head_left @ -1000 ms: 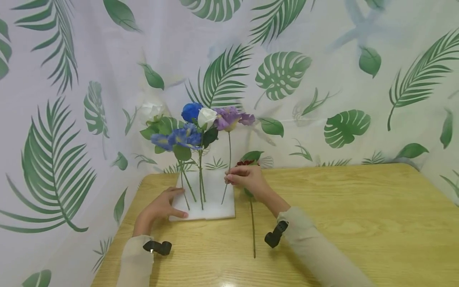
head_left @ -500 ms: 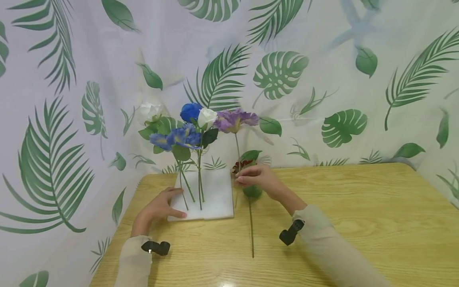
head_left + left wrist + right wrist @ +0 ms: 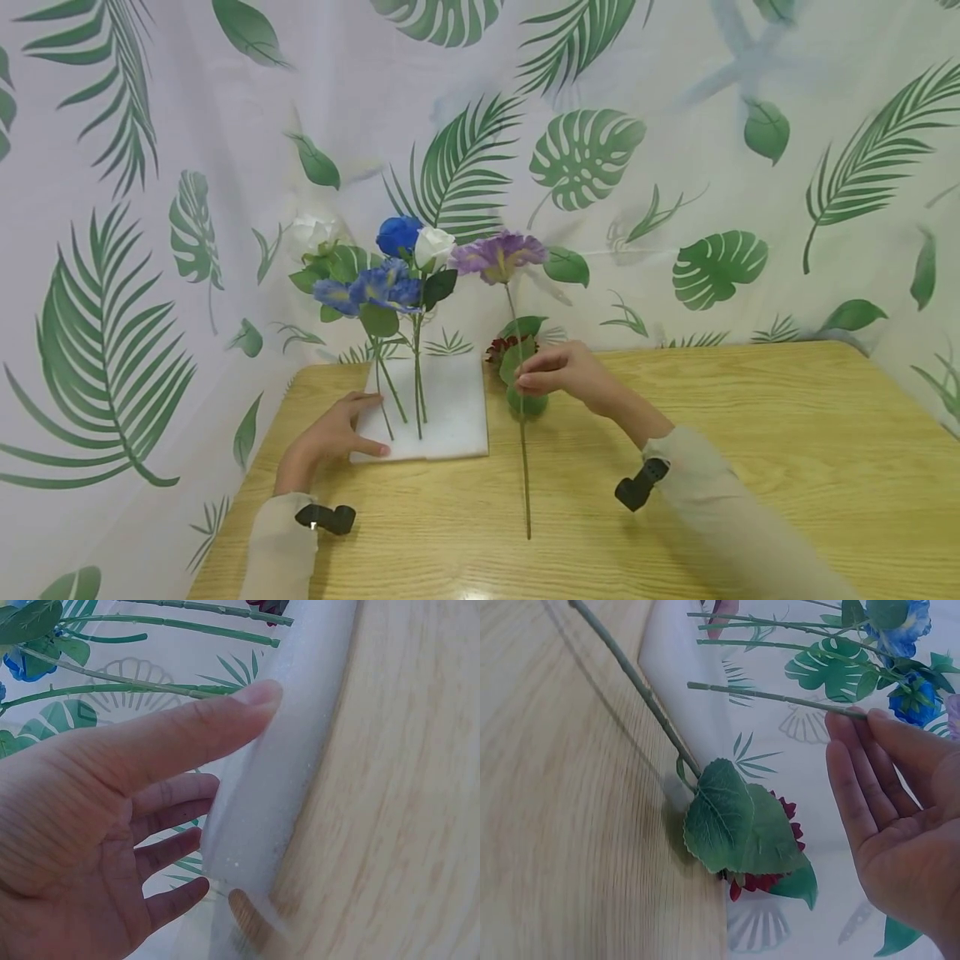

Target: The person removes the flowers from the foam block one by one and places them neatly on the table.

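My right hand pinches the thin green stem of a purple artificial flower between thumb and fingertips. The stem's lower end hangs free in the right wrist view. My left hand rests on the left side of a white foam board, thumb on top near the front edge and fingers along the left side. Several stems stand upright in the foam, bearing a blue rose, a white rose, a ruffled blue flower and a white flower with green leaves.
A dark red flower with large green leaves lies on the wooden table, right of the foam, its stem pointing towards me. A leaf-printed white curtain hangs behind and at the left of the table.
My right hand has moved right, carrying the purple flower from over the foam to beside it, above the red flower; its stem end has left the foam. My left hand stays in place.
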